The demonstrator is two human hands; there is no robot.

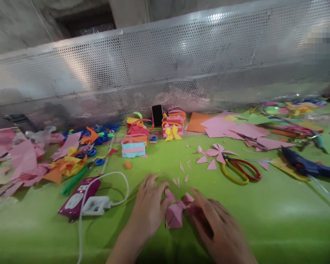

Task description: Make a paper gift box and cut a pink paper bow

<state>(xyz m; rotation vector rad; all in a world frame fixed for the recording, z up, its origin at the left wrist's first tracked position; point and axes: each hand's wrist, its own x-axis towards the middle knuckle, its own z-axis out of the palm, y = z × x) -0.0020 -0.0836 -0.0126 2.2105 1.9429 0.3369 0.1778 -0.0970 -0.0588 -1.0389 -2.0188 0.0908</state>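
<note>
A small folded pink paper piece (174, 216) lies on the green table between my hands, with creased flaps at its upper left and right. My left hand (149, 203) is curved beside it, its thumb and index finger closing on the left flap. On the other side, my right hand (218, 222) has its fingers bent round the right flap; part of that grip is in shadow. Slim pink paper scraps (182, 167) are scattered just beyond. Scissors with yellow and red handles (243, 172) lie to the right, near a pink paper flower (218, 152).
A purple power strip (92, 187) with a white charger (95, 205) and cable sits left. Small paper bags (133, 148) and a phone (157, 116) stand at the back. A blue glue gun (309, 163) lies right. A perforated metal panel (154, 66) bounds the table's back.
</note>
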